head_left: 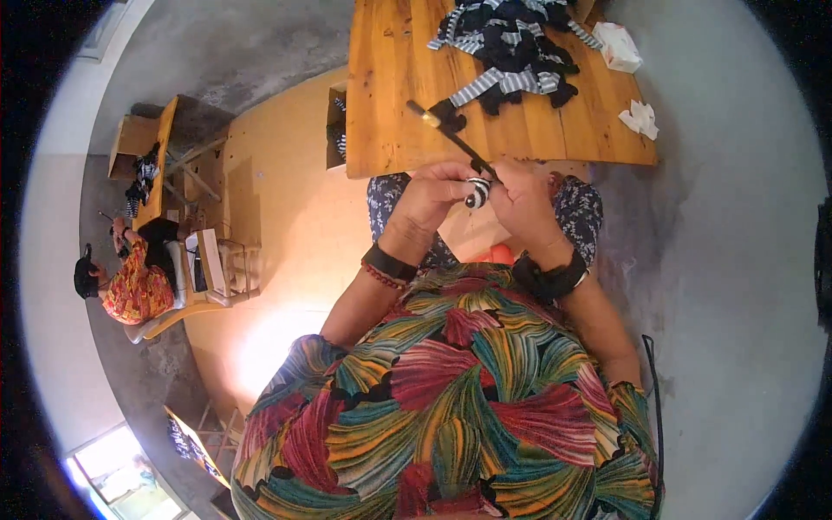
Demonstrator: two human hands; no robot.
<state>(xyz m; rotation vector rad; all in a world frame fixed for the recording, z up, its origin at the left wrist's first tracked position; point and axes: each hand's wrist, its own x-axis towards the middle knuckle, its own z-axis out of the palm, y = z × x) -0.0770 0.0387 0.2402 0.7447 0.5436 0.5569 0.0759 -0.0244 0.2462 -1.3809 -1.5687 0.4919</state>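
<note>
Pinching a small striped piece (pixel 477 193), black and white and rounded, between thumb and bent fingers of the left hand (pixel 425 201); gripping the lower end of a slim black stick (pixel 459 144) in the right hand (pixel 524 208), with fingers closed around it; held above the lap, just short of the near edge of the wooden bench (pixel 394 52). Taking the striped piece as the dial's centre, set with the left hand at nine and the right hand at three; slanting the stick out between ten and eleven, over the bench edge, up to a brass-coloured band and a dark tip; too covered by fingers to tell whether stick and piece touch.

Heaped on the bench, just past twelve: a pile of black and striped fabric (pixel 511 78); lying between one and two, a white packet (pixel 618 48); lying at two, a crumpled white tissue (pixel 640 120); standing at ten, against the bench's side, a dark bin (pixel 336 156) with more striped pieces.

Wearing a black wristband (pixel 392 263) on the left and a wider dark band (pixel 546 277) on the right; seated well apart, between eight and nine, another person (pixel 139 290) facing a second bench (pixel 165 147).
</note>
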